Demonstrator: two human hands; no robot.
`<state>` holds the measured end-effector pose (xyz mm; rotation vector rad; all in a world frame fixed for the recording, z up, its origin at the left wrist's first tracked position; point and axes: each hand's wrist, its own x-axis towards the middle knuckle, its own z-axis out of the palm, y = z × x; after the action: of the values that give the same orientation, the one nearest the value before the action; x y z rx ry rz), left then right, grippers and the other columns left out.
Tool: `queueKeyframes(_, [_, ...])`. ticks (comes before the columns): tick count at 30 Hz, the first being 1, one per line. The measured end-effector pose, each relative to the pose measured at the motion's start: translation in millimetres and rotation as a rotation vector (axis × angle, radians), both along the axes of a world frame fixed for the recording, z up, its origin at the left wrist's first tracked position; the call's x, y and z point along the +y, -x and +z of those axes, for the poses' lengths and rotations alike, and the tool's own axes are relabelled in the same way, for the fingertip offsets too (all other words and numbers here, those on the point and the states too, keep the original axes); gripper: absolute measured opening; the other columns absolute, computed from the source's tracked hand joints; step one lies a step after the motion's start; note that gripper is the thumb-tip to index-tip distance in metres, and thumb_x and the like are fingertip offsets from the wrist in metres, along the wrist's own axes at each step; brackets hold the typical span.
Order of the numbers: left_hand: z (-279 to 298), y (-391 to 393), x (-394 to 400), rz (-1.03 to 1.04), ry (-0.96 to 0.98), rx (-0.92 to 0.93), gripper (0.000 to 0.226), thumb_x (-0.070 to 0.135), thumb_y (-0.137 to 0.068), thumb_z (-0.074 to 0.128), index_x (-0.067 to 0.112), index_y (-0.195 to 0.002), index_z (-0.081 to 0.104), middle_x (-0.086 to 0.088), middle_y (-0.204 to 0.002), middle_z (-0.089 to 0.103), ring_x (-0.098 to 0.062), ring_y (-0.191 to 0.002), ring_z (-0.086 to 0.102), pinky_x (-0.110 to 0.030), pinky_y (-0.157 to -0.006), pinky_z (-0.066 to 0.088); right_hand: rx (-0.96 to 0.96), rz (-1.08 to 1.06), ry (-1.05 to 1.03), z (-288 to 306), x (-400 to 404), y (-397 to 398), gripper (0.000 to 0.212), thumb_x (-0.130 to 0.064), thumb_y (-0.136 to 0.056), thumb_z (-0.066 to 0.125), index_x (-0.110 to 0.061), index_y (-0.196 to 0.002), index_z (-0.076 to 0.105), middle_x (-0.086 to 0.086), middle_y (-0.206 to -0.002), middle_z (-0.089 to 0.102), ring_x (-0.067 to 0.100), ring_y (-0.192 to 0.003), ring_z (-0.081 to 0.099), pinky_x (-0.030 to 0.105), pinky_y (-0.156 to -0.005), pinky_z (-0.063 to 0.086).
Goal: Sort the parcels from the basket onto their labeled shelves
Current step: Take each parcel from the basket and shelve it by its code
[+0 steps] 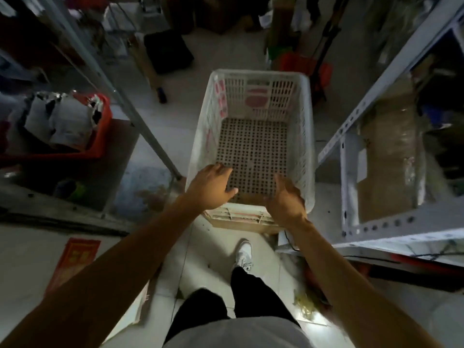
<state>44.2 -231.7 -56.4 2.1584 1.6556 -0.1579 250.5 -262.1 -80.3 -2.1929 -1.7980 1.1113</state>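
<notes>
Pale floor tiles [175,136] are running down a dim aisle between grey metal shelving [356,121] on both sides. A red crate [100,136] is sitting on a low shelf at left, and a red mat [72,262] is lying on the floor.

The white basket [251,136] stands in a thin lane of floor [175,116], and its inside is wide open from above. A metal shelf post [130,106] blocks its left side, and a grey shelf frame [351,126] crowds its right side.

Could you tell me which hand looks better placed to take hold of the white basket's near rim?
Probably right: the right hand sits at the near rim of the basket, while the left hand reaches over its empty floor.
</notes>
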Motion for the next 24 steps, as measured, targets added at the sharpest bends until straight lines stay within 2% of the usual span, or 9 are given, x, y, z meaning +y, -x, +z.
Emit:
queueKeyframes(5, [-40,-1,52,-0.015,0.166,-0.048,0.074,0.062,-0.088,0.032,0.012,-0.143,0.041,-0.012,-0.149,0.044,-0.035,-0.137,0.039,-0.049,-0.114,0.033,-0.041,-0.039,0.096,-34,46,-3,0.117,-0.087,-0.054,0.022,-0.021,-0.15,0.027,0.013,-0.151,0.04,0.037,-0.135,0.042,0.055,-0.107,0.04])
queueKeyframes(7, [-69,-2,70,-0.008,0.243,-0.034,0.062,0.054,-0.089,0.042,0.016,-0.139,0.043,-0.009,-0.146,0.047,-0.035,-0.135,0.042,-0.054,-0.112,0.036,-0.043,-0.06,0.135,-53,60,-3,0.103,-0.084,-0.068,0.039,-0.014,-0.144,0.035,0.018,-0.143,0.047,0.04,-0.128,0.048,0.051,-0.102,0.043])
queueKeyframes(8, [-86,-4,76,-0.013,0.285,-0.019,0.058,0.048,-0.09,0.047,0.017,-0.139,0.042,-0.008,-0.145,0.047,-0.034,-0.135,0.043,-0.054,-0.112,0.035,-0.049,-0.062,0.167,-66,67,-3,0.09,-0.074,-0.078,0.051,-0.012,-0.142,0.037,0.02,-0.141,0.049,0.04,-0.125,0.049,0.049,-0.101,0.044])
queueKeyframes(10, [-120,-9,89,-0.048,0.354,0.004,0.059,0.04,-0.094,0.053,0.014,-0.145,0.038,-0.01,-0.147,0.046,-0.032,-0.136,0.042,-0.049,-0.115,0.031,-0.064,-0.055,0.225,-101,82,-4,0.077,-0.055,-0.087,0.064,-0.012,-0.144,0.036,0.021,-0.14,0.05,0.04,-0.124,0.051,0.047,-0.101,0.045])
queueKeyframes(13, [-174,-21,108,-0.066,0.462,0.016,0.062,0.035,-0.097,0.055,0.01,-0.149,0.032,-0.017,-0.146,0.046,-0.033,-0.131,0.046,-0.042,-0.108,0.038,-0.057,-0.105,0.343,-150,104,-5,0.082,-0.05,-0.085,0.071,-0.011,-0.147,0.036,0.022,-0.139,0.051,0.039,-0.126,0.051,0.045,-0.103,0.045])
queueKeyframes(17, [-251,-34,122,-0.001,0.57,0.001,0.061,0.037,-0.093,0.064,0.014,-0.143,0.039,-0.011,-0.132,0.057,-0.026,-0.113,0.06,-0.032,-0.086,0.05,-0.071,-0.164,0.475,-209,119,-10,0.072,-0.04,-0.089,0.069,-0.013,-0.146,0.035,0.016,-0.138,0.051,0.037,-0.122,0.053,0.042,-0.099,0.048])
queueKeyframes(20, [-293,-42,124,0.145,0.718,-0.008,0.062,0.036,-0.094,0.064,0.013,-0.146,0.039,-0.012,-0.135,0.054,-0.028,-0.116,0.057,-0.025,-0.082,0.048,-0.044,-0.226,0.594,-245,126,-15,0.069,-0.037,-0.088,0.067,-0.016,-0.146,0.034,0.013,-0.134,0.056,0.036,-0.118,0.057,0.045,-0.099,0.05])
queueKeyframes(22, [-317,-47,122,0.201,0.819,-0.118,0.055,0.038,-0.091,0.067,0.018,-0.139,0.047,-0.006,-0.126,0.062,-0.018,-0.102,0.064,-0.018,-0.073,0.051,0.022,-0.298,0.62,-265,130,-19,0.064,-0.036,-0.087,0.067,-0.018,-0.142,0.042,0.01,-0.134,0.056,0.033,-0.122,0.055,0.044,-0.104,0.046])
queueKeyframes(24, [-332,-49,115,0.25,0.865,-0.226,0.049,0.034,-0.085,0.075,0.021,-0.128,0.057,0.0,-0.117,0.067,-0.014,-0.103,0.065,-0.017,-0.077,0.052,0.155,-0.344,0.633,-277,131,-21,0.064,-0.036,-0.086,0.07,-0.021,-0.142,0.044,0.005,-0.136,0.056,0.03,-0.126,0.052,0.045,-0.108,0.043])
